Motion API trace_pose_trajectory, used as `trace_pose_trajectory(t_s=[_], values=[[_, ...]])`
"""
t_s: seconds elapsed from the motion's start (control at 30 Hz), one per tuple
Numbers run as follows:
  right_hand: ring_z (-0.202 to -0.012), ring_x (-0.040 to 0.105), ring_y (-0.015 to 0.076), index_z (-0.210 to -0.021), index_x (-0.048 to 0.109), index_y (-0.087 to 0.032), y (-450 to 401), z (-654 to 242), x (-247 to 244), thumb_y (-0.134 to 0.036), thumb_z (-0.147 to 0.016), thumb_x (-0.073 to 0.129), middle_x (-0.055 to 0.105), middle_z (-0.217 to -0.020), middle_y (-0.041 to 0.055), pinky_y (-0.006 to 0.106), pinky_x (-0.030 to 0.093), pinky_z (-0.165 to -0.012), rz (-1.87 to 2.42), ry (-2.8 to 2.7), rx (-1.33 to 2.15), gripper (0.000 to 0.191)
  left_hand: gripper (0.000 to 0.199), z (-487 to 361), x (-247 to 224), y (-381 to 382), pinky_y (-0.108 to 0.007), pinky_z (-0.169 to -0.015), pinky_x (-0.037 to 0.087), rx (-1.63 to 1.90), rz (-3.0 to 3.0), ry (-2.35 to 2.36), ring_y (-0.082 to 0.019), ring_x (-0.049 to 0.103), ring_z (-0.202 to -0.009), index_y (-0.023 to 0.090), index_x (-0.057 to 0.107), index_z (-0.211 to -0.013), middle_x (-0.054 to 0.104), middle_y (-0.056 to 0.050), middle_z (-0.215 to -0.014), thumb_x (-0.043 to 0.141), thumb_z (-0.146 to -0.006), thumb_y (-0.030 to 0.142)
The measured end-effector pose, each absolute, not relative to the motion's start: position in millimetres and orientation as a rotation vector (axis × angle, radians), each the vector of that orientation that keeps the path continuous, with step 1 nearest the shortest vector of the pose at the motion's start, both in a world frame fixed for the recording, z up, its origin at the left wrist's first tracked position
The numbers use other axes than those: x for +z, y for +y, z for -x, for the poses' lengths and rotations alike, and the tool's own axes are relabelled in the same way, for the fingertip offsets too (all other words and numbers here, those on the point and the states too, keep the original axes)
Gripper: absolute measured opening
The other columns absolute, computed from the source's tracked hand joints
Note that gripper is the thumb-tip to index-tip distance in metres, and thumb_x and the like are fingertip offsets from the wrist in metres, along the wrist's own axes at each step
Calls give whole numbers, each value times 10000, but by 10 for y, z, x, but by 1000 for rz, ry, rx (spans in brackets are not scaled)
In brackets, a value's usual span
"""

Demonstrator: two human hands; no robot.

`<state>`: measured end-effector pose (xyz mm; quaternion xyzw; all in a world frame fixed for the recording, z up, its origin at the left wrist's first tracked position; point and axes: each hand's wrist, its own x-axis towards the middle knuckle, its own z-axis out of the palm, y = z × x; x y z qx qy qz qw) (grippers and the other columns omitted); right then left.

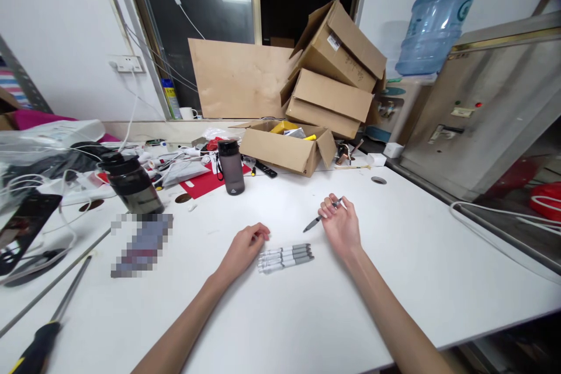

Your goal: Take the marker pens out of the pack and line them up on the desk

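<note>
Palm turned up, my right hand point(343, 228) is closed around a pen point(314, 223) with a dark grey grip. The pen slants down to the left, its tip close to the white table. My left hand point(246, 246) rests on the table with its fingers loosely curled in, and no object shows in it. Just right of that hand, several white pens point(286, 258) with grey grips lie side by side, their grip ends pointing right. The right hand is raised beyond and to the right of this row.
A dark bottle point(231, 168) stands beyond my hands, near an open cardboard box point(280, 150) and a remote point(266, 169). Leftward are another bottle point(134, 184), a screwdriver point(52, 321), a pixelated patch and tangled cables. A metal cabinet point(486, 105) stands at the right.
</note>
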<state>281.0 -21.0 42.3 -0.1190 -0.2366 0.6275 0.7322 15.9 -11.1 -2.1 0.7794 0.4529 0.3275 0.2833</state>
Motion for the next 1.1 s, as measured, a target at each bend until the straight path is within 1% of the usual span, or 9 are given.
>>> trace_pose_trajectory(t_s=[0.13,0.27,0.4,0.47,0.6,0.73,0.83,0.97,1.1], values=[[-574,323,122,-829,564,-192,-214,-2805,421,-216,-915,506,257,-690,-48,229,394,-543,247,-515,1372,106,236,-159,-18,-113,-284,-764,452,865,-2087,1215,-181,626,-811,229,667,-967,723,-9,-915,435,-922,225],[-580,333,123,-837,567,-199,-220,-2802,424,-249,-926,526,277,-689,-46,232,400,-549,253,-526,1369,110,236,-161,-16,-116,-284,-761,452,868,-2084,1216,-183,626,-811,225,667,-961,720,-15,-914,436,-917,234],[-568,329,136,-847,566,-223,-222,-2806,433,-242,-907,529,276,-673,-45,251,392,-537,313,-561,1343,73,239,-161,-5,-125,-290,-758,453,872,-2090,1209,-189,623,-808,225,668,-966,717,-19,-910,436,-907,228],[-560,326,142,-851,559,-237,-224,-2806,442,-275,-906,537,274,-670,-44,265,390,-537,359,-599,1317,70,241,-161,1,-130,-292,-752,452,871,-2090,1209,-189,622,-800,227,669,-967,718,-17,-906,437,-901,221],[-556,330,145,-852,555,-238,-224,-2793,444,-395,-916,528,291,-675,-42,285,380,-547,429,-660,1285,172,243,-163,2,-131,-288,-746,453,876,-2087,1214,-190,625,-798,224,673,-966,720,-20,-897,442,-893,218],[-575,365,149,-865,552,-237,-204,-2752,384,-312,-855,559,381,-647,-35,282,369,-588,473,-760,1270,76,242,-178,11,-138,-277,-741,454,882,-2063,1200,-184,623,-787,221,679,-974,727,-19,-901,451,-895,219],[-616,425,157,-877,537,-239,-197,-2713,319,-283,-830,592,509,-649,-27,287,368,-646,582,-915,1249,85,245,-204,51,-158,-275,-738,461,891,-2006,1152,-181,629,-787,212,680,-988,734,-26,-922,448,-920,251],[-689,508,164,-932,530,-240,-234,-2669,260,-349,-909,580,634,-747,-11,297,378,-726,784,-1202,1229,122,255,-246,143,-196,-285,-801,467,915,-1970,1075,-195,651,-895,210,677,-1024,736,-39,-981,452,-959,309],[-717,526,165,-974,556,-240,-301,-2629,223,-422,-953,565,646,-777,-11,296,383,-752,897,-1465,1147,184,271,-278,218,-238,-288,-789,476,925,-1926,1021,-205,662,-915,213,646,-1111,733,-51,-981,465,-980,368]])
